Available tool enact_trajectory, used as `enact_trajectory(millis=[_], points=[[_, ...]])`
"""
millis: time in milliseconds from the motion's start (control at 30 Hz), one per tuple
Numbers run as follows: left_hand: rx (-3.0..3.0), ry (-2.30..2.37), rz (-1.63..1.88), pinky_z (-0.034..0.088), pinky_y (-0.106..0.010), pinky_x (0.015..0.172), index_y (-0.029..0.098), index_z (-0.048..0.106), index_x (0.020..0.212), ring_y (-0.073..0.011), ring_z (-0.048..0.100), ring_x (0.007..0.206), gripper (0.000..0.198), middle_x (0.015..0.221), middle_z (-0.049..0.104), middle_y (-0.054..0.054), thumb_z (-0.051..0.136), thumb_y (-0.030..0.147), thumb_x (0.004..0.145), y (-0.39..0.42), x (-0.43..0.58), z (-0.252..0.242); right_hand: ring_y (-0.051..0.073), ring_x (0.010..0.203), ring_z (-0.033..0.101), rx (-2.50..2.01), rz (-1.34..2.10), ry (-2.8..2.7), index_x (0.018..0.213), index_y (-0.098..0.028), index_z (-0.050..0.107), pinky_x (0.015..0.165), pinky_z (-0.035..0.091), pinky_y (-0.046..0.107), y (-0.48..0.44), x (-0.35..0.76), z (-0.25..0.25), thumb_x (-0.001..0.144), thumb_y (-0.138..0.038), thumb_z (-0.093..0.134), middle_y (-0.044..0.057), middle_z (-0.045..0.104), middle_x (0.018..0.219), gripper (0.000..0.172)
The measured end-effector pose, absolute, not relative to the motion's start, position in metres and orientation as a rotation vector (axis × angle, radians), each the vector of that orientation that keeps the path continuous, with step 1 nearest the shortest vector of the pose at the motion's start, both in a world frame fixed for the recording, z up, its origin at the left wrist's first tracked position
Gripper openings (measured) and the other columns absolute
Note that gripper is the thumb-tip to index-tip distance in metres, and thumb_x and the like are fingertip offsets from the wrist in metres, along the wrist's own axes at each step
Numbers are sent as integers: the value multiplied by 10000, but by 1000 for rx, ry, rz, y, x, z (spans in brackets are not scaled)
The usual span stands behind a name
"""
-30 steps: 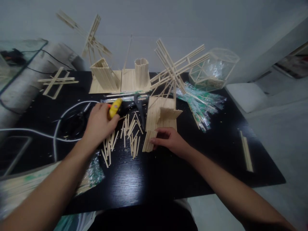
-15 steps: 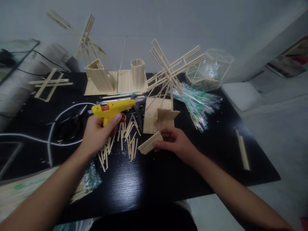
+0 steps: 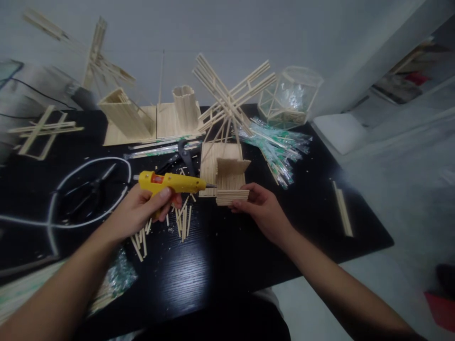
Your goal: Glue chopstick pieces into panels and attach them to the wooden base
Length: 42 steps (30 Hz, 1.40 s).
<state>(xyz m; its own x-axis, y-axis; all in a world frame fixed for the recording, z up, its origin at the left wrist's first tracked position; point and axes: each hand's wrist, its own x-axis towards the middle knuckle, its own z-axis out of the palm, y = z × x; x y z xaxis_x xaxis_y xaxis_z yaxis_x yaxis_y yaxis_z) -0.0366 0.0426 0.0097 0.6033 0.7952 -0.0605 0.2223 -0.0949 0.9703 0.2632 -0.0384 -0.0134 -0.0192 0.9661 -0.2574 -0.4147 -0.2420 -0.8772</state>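
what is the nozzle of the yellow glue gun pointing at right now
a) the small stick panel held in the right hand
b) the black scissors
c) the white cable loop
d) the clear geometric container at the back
a: the left hand holds the yellow glue gun level, its tip aimed at the edge of the small stick panel that the right hand grips.

A plain pale grey wall (image 3: 227, 33) stood at twelve o'clock behind the black wood-grain table (image 3: 199, 274), with light grey floor (image 3: 408, 189) at three o'clock.
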Motion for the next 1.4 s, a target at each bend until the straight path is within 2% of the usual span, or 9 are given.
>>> enact_trajectory(millis=[167, 367, 567, 800, 1100, 1400], points=[[1696, 840, 615, 466, -231, 501, 138, 728, 872, -122, 552, 517, 521, 626, 626, -34, 544, 609, 999, 41, -34, 10, 123, 764, 763, -1038, 1629, -613, 898, -204, 689, 770, 640, 243, -38, 264, -9, 669, -249, 963, -10, 800, 870, 359], [1683, 865, 689, 431, -219, 442, 178, 743, 783, -114, 531, 465, 502, 613, 637, -36, 583, 615, 973, 40, -27, 15, 132, 773, 771, -1025, 1723, -568, 911, -190, 704, 786, 641, 254, -36, 264, -11, 670, -229, 959, 8, 809, 885, 353], [1654, 891, 674, 410, -229, 418, 213, 733, 746, -119, 519, 442, 469, 590, 626, -33, 595, 604, 966, 39, -24, 16, 122, 754, 771, -1018, 1752, -561, 906, -193, 687, 775, 645, 241, -36, 263, -11, 674, -229, 959, 1, 808, 877, 359], [1644, 922, 668, 396, -238, 412, 202, 703, 692, -117, 512, 429, 519, 561, 601, -29, 599, 644, 945, 39, -22, 19, 130, 769, 777, -1031, 1751, -551, 905, -182, 692, 793, 649, 243, -36, 263, -11, 667, -218, 964, 18, 811, 892, 364], [1697, 938, 533, 371, -255, 471, 181, 654, 707, -118, 488, 473, 545, 553, 566, -16, 511, 613, 1008, 40, -34, 7, 134, 796, 775, -1054, 1726, -551, 930, -179, 719, 810, 646, 254, -36, 264, -11, 668, -241, 966, 17, 809, 915, 365], [1698, 941, 492, 410, -255, 518, 168, 649, 741, -118, 519, 514, 507, 606, 590, -16, 516, 571, 1019, 40, -39, 5, 123, 775, 769, -1044, 1721, -541, 935, -183, 724, 796, 643, 237, -35, 266, -11, 683, -239, 956, 20, 810, 900, 347]])
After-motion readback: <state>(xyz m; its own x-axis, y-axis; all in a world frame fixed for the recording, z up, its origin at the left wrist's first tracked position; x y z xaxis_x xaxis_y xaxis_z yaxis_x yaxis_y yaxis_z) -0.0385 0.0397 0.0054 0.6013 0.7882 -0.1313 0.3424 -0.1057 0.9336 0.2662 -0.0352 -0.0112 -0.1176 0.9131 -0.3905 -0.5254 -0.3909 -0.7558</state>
